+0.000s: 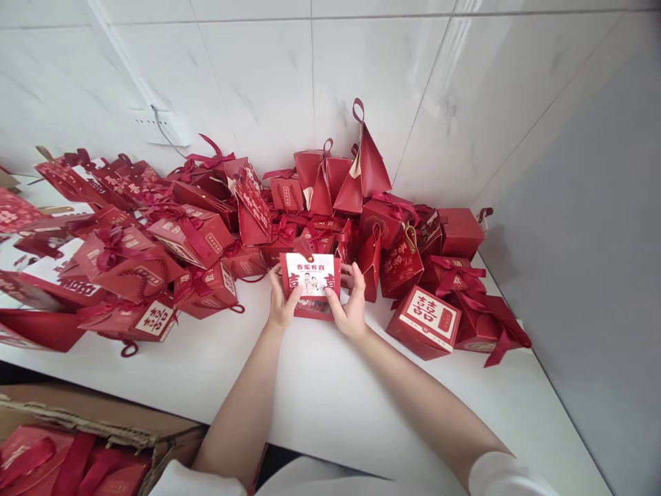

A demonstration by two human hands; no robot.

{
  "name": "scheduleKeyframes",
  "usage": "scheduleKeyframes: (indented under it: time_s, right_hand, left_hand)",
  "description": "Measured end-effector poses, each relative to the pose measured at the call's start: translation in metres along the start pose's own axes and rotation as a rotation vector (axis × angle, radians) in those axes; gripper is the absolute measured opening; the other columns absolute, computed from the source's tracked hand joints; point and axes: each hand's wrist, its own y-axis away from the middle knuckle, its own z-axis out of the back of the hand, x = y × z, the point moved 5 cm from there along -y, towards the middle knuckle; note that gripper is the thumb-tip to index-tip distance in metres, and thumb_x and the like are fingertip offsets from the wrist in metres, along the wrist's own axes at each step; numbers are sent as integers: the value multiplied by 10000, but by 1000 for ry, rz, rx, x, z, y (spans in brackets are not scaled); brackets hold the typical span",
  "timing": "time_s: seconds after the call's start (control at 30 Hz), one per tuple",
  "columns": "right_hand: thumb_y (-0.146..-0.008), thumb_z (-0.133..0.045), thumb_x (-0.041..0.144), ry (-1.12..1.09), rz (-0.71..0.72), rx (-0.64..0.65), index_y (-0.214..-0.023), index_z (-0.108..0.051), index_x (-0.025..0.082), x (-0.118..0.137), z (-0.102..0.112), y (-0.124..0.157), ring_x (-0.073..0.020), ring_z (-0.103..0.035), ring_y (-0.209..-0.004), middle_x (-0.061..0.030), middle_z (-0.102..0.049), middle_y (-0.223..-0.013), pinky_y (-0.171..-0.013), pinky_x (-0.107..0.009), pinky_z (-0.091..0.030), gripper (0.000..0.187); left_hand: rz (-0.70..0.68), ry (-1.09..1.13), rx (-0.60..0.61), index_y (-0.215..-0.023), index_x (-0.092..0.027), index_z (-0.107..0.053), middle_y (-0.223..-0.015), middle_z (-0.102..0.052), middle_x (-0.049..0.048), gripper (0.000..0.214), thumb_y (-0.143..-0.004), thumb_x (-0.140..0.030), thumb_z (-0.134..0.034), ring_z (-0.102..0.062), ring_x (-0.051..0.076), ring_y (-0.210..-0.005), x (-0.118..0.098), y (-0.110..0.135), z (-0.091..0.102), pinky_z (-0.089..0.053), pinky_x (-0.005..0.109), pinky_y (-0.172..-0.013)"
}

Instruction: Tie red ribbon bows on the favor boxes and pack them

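We've got the packet [310, 279] squarely between both hands!
From the left, we see the carton [103, 406] low in the corner, red boxes [36, 451] showing inside, then a heap of ribboned boxes [191, 234] on the white table [248, 365]. Here's the left hand [281, 306], clamped on the packet's left edge, thumb over the front; the packet lies immediately right of it, cartoon couple facing us. Behind it, more boxes crowd toward the tiled wall [392, 69]. And across to the right hand [352, 310], gripping the opposite edge, its thumb on the front too! Further right we spot a labelled box [426, 320], a bowed box [480, 327] just beside it.
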Motion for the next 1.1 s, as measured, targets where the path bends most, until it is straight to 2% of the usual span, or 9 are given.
scheduleKeyframes:
  time_s: [0.07,0.17,0.33,0.53,0.7,0.8,0.9,0.97,1.1]
  right_hand:
    - [-943,-552,378,86,68,30,-1484,-269,329,8,1,-6,-275,-562,-1195,-112,-517,-1293,-1015,-489,-487,613]
    - [-972,-484,366,127,73,109,-1382,-449,323,16,-2,-15,-274,-585,-1156,-99,-566,-1216,-1010,-476,-495,413]
    - [-984,-461,329,91,74,90,-1260,-496,289,18,-3,-17,-244,-603,-1124,-83,-621,-1168,-990,-444,-508,282]
    - [-980,-467,381,119,51,145,-1123,-569,268,15,1,-21,-238,-654,-972,-70,-673,-1038,-890,-422,-549,209]
    - [-981,-480,402,123,33,176,-1065,-632,279,19,11,-29,-227,-668,-939,-46,-693,-1018,-892,-393,-546,212]
    - [-984,-473,409,123,16,181,-1178,-608,285,17,13,-25,-244,-647,-1077,-54,-683,-1142,-985,-415,-510,266]
    - [-967,-496,445,115,-81,138,-1430,-407,265,6,11,-11,-272,-526,-1299,-92,-532,-1422,-1100,-457,-426,505]
    - [-958,-504,465,90,-161,117,-1489,-294,249,-2,8,0,-279,-479,-1347,-109,-442,-1501,-1117,-469,-407,610]
    - [-973,-469,462,56,-238,139,-1386,-388,226,-13,3,12,-282,-580,-1217,-130,-574,-1335,-1039,-485,-470,482]
  left_hand:
    - [-77,-73,75,-1474,-196,-300,-1376,-545,143,858,-785,-530,-688,-564,310,-1230,-3,1,-4,-438,389,-1041]
    - [-44,-123,169,-1399,-171,-452,-1276,-626,137,719,-808,-528,-652,-600,313,-1171,3,2,-11,-459,389,-1008]
    - [61,-123,148,-1102,-139,-654,-988,-721,106,486,-807,-525,-644,-668,299,-964,18,3,-10,-510,383,-885]
    - [152,-25,162,-1113,-127,-648,-1056,-725,115,561,-791,-587,-635,-680,308,-993,24,4,-14,-536,385,-877]
    - [237,44,241,-1143,-126,-640,-1075,-729,119,567,-770,-550,-692,-690,315,-996,14,2,-15,-552,397,-865]
    - [287,57,292,-1117,-133,-661,-1086,-732,123,541,-710,-469,-781,-690,319,-1002,9,0,-13,-545,419,-902]
    - [332,63,329,-1092,-145,-677,-1090,-735,124,524,-666,-411,-829,-688,327,-1014,10,1,-10,-543,444,-920]
    - [354,64,341,-1082,-149,-683,-1089,-738,122,527,-640,-382,-851,-686,333,-1025,12,2,-9,-546,454,-921]
    - [368,69,327,-1123,-165,-679,-1117,-733,114,578,-616,-372,-864,-680,333,-1051,15,4,-10,-549,460,-929]
